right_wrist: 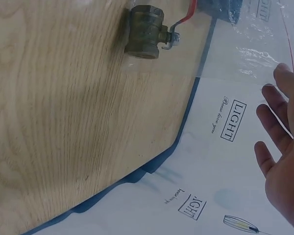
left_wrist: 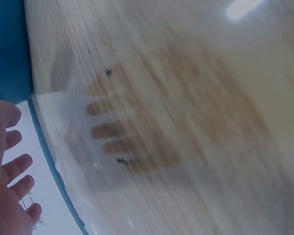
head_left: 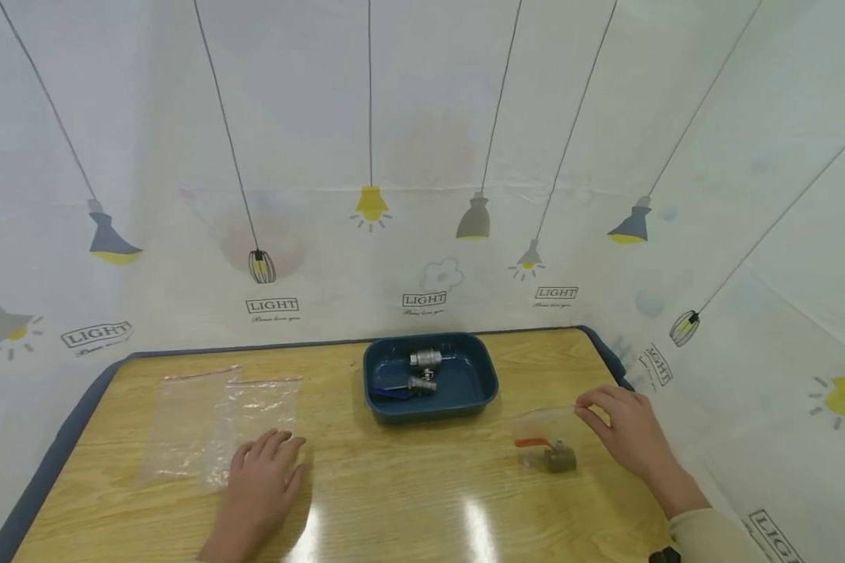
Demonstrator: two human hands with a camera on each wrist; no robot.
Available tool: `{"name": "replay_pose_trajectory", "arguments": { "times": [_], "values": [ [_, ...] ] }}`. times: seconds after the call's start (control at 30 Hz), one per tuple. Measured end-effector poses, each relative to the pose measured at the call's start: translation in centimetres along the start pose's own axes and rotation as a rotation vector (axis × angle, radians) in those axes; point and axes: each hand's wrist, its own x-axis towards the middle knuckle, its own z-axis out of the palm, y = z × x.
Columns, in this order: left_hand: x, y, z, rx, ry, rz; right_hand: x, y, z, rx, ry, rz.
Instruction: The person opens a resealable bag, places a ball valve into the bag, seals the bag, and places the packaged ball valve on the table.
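Right hand [head_left: 627,434]: fingers clamped on top edge of clear plastic bag [head_left: 545,424]. Brass-coloured valve with red lever [head_left: 561,459] inside, right of dark-blue rectangular tray [head_left: 433,411]. Left hand [head_left: 262,478]: fingers apart, by two flat transparent bags [head_left: 183,422].

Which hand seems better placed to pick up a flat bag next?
Probably the left hand: it holds nothing and is nearest the flat bags, while the right hand pinches the bag containing the red-handled valve.
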Motion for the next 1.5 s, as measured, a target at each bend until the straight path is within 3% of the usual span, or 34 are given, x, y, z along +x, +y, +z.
{"name": "replay_pose_trajectory", "arguments": {
  "times": [0.17, 0.43, 0.67, 0.93, 1.1, 1.27, 1.5],
  "values": [
    [-0.1, 0.8, 0.2, -0.011, -0.017, -0.008, 1.3, 0.4, 1.5, -0.001, -0.022, 0.016],
    [0.0, 1.8, 0.1, -0.012, -0.072, -0.034, 3.4, 0.8, 4.1, -0.003, -0.152, 0.143],
    [0.0, 2.4, 0.2, 0.002, -0.019, -0.006, 4.7, 1.2, 5.6, -0.004, -0.203, 0.207],
    [-0.1, 2.4, 0.3, 0.013, -0.011, -0.004, 5.1, 3.3, 6.6, -0.032, -0.264, 0.326],
    [-0.1, 2.6, 0.2, 0.018, -0.022, -0.002, 5.4, 4.0, 7.4, 0.031, -0.269, 0.387],
    [0.2, 2.8, 0.2, 0.018, -0.013, 0.011, 5.8, 3.9, 8.0, 0.118, -0.307, 0.506],
    [0.2, 2.5, 0.1, 0.024, -0.013, 0.002, 6.3, 3.4, 8.6, 0.105, -0.394, 0.607]
  ]
}}
